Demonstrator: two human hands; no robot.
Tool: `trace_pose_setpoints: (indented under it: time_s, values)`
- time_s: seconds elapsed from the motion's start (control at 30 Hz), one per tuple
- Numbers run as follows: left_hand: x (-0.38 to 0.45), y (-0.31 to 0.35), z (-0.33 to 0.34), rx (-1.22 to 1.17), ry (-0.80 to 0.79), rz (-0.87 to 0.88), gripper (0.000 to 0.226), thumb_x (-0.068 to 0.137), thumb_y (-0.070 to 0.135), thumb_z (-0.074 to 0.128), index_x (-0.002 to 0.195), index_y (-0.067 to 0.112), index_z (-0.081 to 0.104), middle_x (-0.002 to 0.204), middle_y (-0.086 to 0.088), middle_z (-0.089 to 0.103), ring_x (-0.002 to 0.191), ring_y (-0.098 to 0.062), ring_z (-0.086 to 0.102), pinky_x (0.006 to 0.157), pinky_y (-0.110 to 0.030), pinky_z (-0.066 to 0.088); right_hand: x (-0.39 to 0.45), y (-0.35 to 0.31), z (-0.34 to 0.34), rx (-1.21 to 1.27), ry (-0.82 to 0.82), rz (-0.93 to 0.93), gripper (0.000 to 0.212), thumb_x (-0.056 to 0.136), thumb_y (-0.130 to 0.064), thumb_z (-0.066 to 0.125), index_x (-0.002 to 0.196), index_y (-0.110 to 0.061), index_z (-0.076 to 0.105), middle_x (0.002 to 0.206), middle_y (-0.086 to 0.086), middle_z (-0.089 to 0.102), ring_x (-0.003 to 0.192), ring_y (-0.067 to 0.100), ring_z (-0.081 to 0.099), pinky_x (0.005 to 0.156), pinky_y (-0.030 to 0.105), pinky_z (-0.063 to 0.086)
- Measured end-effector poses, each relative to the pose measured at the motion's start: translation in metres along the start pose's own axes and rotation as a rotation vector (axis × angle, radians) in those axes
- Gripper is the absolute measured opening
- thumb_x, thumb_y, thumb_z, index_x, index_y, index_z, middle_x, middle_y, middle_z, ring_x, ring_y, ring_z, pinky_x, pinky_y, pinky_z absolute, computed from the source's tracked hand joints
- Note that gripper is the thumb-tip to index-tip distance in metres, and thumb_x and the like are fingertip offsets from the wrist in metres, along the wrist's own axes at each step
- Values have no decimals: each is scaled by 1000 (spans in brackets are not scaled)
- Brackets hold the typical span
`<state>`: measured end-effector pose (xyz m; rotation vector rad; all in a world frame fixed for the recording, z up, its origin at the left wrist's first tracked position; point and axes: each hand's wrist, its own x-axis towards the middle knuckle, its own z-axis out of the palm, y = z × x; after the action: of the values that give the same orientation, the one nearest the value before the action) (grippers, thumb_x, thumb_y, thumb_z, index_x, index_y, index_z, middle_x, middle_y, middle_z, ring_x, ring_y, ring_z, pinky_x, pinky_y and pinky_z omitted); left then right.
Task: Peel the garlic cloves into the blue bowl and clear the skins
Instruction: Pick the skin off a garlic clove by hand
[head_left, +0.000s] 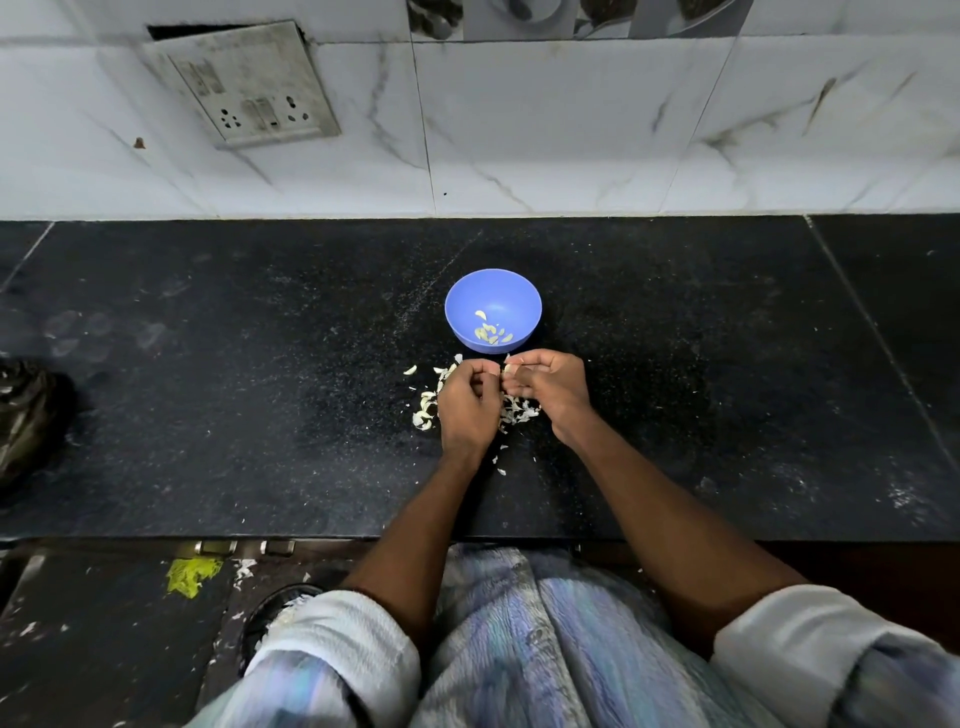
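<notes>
A small garlic clove (506, 368) is pinched between the fingertips of both hands, just near of the blue bowl (493, 291). The left hand (467, 402) is curled, its thumb and fingers closed toward the clove; the right hand (550, 387) grips it from the other side with bent fingers. The bowl stands upright on the black table (208, 389), with several pale peeled cloves (491, 332) lying at its bottom. Under and around the hands lies a scatter of white skins (426, 410), thickest to the left of the left hand and between the two wrists. Far off at the left edge sits a dark crumpled bag (26, 415). Behind the table rises a white marbled tile wall (571, 130) with a switch plate (244, 83).
</notes>
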<state>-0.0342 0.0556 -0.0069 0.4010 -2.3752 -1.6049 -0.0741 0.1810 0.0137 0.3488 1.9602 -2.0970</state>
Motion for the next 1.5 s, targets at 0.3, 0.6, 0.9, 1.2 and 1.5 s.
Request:
trace_pose_setpoints:
  time_s: [0.3, 0.6, 0.9, 1.2, 1.5]
  values:
    - [2, -5, -3, -119, 9, -69, 6, 92, 16, 81, 97, 12, 80, 88, 5, 79, 73, -9, 73, 67, -17, 56, -4, -3, -5, -20, -92, 37, 15, 90, 6, 71, 105, 6, 71, 93, 24, 77, 80, 29, 76, 77, 35, 65]
    - [5, -5, -2, -173, 16, -161, 10, 92, 7, 73, 94, 11, 81, 81, 0, 79, 60, -2, 65, 65, -24, 53, -2, -5, -2, -39, -79, 76, 14, 89, 6, 69, 103, 10, 72, 83, 22, 75, 71, 22, 73, 71, 28, 61]
    - [5, -1, -3, -91, 43, -53, 7, 91, 9, 74, 90, 14, 79, 82, 8, 78, 70, -11, 72, 70, -28, 60, -1, -6, -2, 28, -149, 133, 6, 91, 3, 70, 96, 1, 73, 76, 12, 73, 70, 18, 67, 72, 26, 57]
    - [5, -10, -5, 16, 18, 124, 25, 84, -6, 69, 81, 18, 67, 82, 2, 66, 75, -17, 62, 68, -34, 54, 0, -16, 0, -43, -167, 339, 17, 94, 11, 60, 88, 0, 72, 76, 10, 71, 66, 13, 63, 60, 20, 52]
    - [8, -4, -1, -57, -42, -31, 18, 83, -8, 65, 84, 9, 72, 85, -4, 72, 75, -16, 64, 69, -25, 52, 8, -14, -1, 24, -199, 384, 16, 99, 7, 57, 90, -1, 66, 73, 8, 65, 63, 10, 59, 58, 19, 50]
